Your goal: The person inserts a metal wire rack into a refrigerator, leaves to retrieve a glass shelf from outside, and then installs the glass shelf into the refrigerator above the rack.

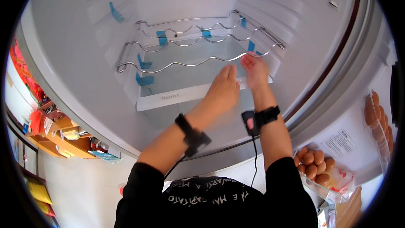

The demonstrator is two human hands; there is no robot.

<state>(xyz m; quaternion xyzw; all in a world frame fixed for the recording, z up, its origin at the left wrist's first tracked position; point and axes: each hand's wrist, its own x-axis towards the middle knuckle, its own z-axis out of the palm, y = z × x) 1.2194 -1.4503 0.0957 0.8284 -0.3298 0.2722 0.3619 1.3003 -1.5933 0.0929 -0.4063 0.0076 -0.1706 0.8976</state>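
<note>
A wavy chrome wire rack (192,64) sits inside an open fridge, above a glass shelf (181,74) with a white front trim (168,97). My right hand (256,72) is near the rack's front right corner, its slightly bent fingers apart and the fingertips close to the front wire; whether they touch it I cannot tell. Just left of it, my left hand (224,88) reaches over the shelf's front edge, fingers stretched out and somewhat blurred. Nothing shows in either hand. Strips of blue tape (162,38) cling around the rack, one piece of blue tape (251,45) just beyond my right fingertips.
Another blue strip (116,12) hangs on the left fridge wall. At right, the open door holds brown eggs (314,164) in a bin and more eggs (377,118) in a higher clear holder. Wooden shelving (63,137) with mixed items stands at left. Cabled black devices (194,140) are strapped to my wrists.
</note>
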